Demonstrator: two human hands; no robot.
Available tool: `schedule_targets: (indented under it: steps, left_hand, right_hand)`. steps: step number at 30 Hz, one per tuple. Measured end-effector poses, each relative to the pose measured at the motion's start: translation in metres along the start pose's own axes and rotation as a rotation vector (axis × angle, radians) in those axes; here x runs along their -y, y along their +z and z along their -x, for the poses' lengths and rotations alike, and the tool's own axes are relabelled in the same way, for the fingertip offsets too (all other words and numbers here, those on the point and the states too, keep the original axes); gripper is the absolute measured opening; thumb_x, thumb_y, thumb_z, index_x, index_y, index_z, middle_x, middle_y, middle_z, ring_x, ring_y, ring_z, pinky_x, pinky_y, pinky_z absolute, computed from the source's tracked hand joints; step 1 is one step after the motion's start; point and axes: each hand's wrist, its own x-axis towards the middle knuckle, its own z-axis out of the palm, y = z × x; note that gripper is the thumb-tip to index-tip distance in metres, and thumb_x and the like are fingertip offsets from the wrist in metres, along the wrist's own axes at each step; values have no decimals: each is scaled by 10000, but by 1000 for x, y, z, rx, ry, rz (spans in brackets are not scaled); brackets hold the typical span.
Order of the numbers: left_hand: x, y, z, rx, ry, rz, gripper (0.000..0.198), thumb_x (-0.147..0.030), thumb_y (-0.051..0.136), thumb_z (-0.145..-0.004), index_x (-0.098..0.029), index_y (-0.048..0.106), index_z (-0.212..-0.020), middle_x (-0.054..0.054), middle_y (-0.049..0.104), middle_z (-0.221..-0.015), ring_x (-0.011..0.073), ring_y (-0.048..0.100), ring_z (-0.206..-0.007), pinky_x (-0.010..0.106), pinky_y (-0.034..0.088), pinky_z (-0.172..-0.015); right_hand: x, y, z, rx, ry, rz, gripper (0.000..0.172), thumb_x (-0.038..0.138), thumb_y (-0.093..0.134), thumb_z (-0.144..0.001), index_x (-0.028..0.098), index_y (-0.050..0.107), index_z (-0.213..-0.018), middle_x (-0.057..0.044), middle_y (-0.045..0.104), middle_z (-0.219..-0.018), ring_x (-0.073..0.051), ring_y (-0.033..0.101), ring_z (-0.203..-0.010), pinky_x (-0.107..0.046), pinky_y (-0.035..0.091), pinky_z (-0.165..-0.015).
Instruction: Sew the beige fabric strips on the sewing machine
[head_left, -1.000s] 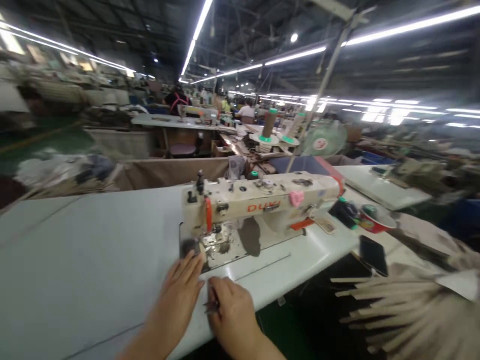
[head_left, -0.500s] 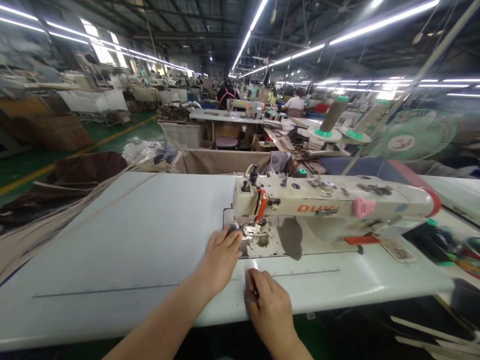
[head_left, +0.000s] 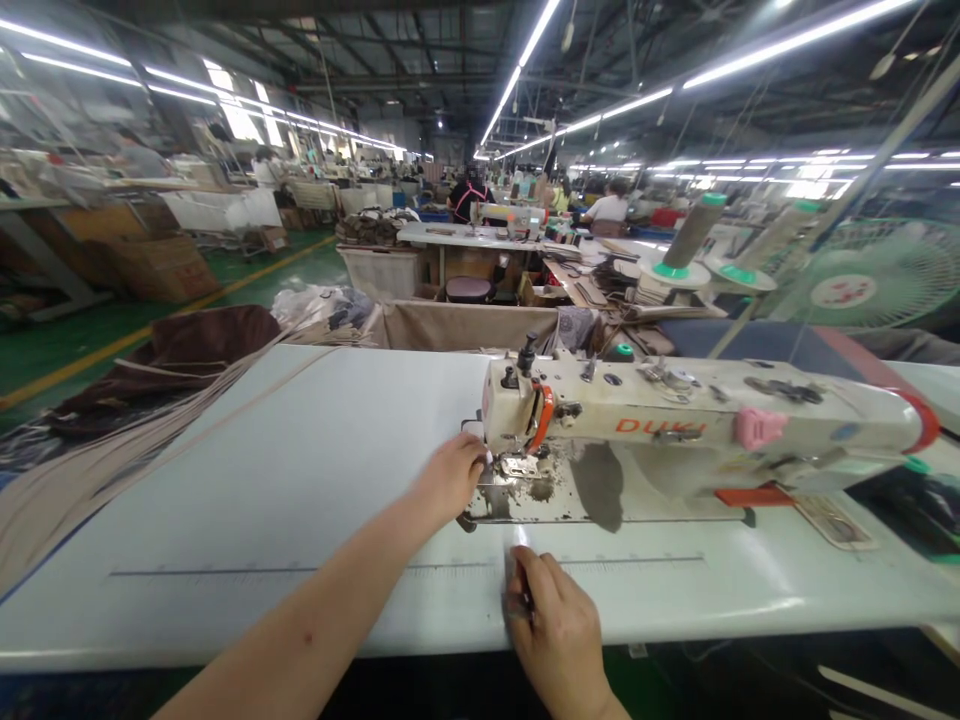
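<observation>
A cream sewing machine head (head_left: 675,425) with a red "DUKI"-like label stands on a white table (head_left: 300,450). My left hand (head_left: 450,480) rests at its presser foot (head_left: 517,466), fingertips against the foot area, and I cannot tell whether they pinch anything. Lower down, at the table's front edge, my right hand (head_left: 559,625) grips a small metal tool (head_left: 516,592), perhaps thread snips, mostly hidden by the fingers. A dark ruled line (head_left: 405,570) runs along the tabletop between my hands.
Bundled beige strips (head_left: 127,460) and dark brown material lie beyond the table's left edge. Thread cones (head_left: 694,232) stand behind the machine, with a green fan (head_left: 874,275) to the right. Co-workers sit at farther tables (head_left: 469,200).
My view has levelled and swung left, shifting the machine right in frame. The beige strips at lower right have left view. My left hand has moved closer to the presser foot; my right still grips the tool.
</observation>
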Motion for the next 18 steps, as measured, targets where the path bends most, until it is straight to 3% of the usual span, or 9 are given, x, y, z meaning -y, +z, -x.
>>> schedule_targets:
  steps: [7, 9, 12, 15, 18]
  left_hand:
    - [21, -8, -43, 97, 159, -14, 285, -195, 633, -958, -254, 753, -1209, 67, 645, -1446, 277, 533, -1401, 464, 413, -1245]
    - [23, -12, -44, 108, 184, -28, 297, -221, 667, -949, -261, 747, -1233, 69, 649, -1440, 292, 526, -1401, 480, 399, -1247]
    - [26, -20, -41, 126, 182, -47, 246, -251, 717, -921, -241, 781, -1159, 95, 718, -1308, 310, 613, -1268, 480, 477, -1155]
    - [28, -25, -36, 136, 177, -52, 143, -274, 735, -913, -261, 814, -1031, 62, 768, -1170, 284, 670, -1119, 443, 513, -1063]
    - [28, -26, -35, 124, 171, -48, 97, -282, 745, -908, -290, 822, -967, 29, 782, -1130, 270, 674, -1094, 432, 489, -1056]
  right_hand:
    - [-1, 1, 3, -13, -2, 13, 341, 56, 461, -930, 159, 577, -1233, -28, 597, -805, -186, 578, -672, -314, 466, -608]
    - [-1, 0, 3, -7, -2, 16, 351, 53, 460, -924, 162, 575, -1237, -28, 599, -805, -187, 581, -675, -315, 466, -607]
    - [0, 0, 3, 1, 4, 4, 368, 48, 458, -912, 163, 569, -1243, -29, 601, -808, -186, 581, -677, -311, 471, -609]
    - [1, -1, 2, -1, 5, -3, 370, 49, 459, -903, 161, 566, -1240, -31, 601, -811, -186, 578, -678, -310, 469, -609]
    - [3, -2, 1, -7, 6, 0, 378, 44, 457, -899, 166, 566, -1239, -28, 598, -802, -185, 572, -670, -312, 457, -600]
